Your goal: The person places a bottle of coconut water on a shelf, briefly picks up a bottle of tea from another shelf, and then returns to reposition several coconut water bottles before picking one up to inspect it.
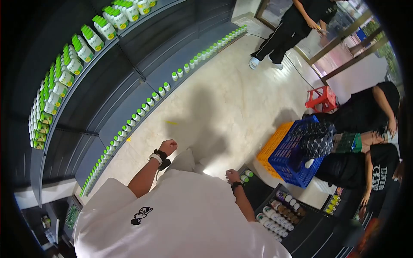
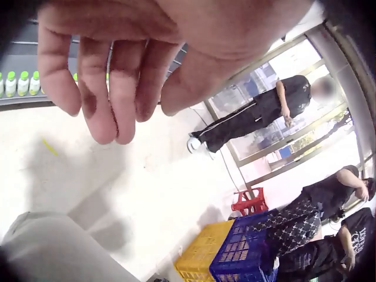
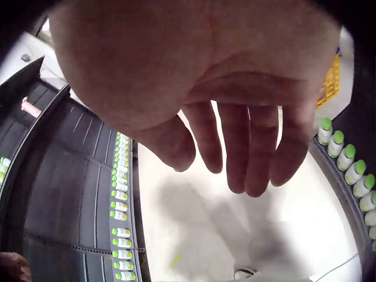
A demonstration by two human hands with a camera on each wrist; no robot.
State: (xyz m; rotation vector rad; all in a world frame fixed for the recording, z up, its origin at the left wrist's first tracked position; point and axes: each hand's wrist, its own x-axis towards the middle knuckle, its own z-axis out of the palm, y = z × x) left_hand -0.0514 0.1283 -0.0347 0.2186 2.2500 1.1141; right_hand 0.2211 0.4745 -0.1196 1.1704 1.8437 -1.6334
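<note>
Green-capped bottles (image 1: 150,102): upright along low shelf (image 1: 122,116), ten o'clock. Left hand (image 2: 158,26), right hand (image 3: 217,70): empty, fingers loosely open. Judged between handlings; for any grasp, reach in, then curl fingers.

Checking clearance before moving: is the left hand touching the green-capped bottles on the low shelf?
Apart: the head view shows floor between the left hand and those bottles.

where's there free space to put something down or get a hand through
Bare floor lies between the low bottle row and the yellow crate. The upper shelf is packed with bottles; people crowd the blue crate.
</note>
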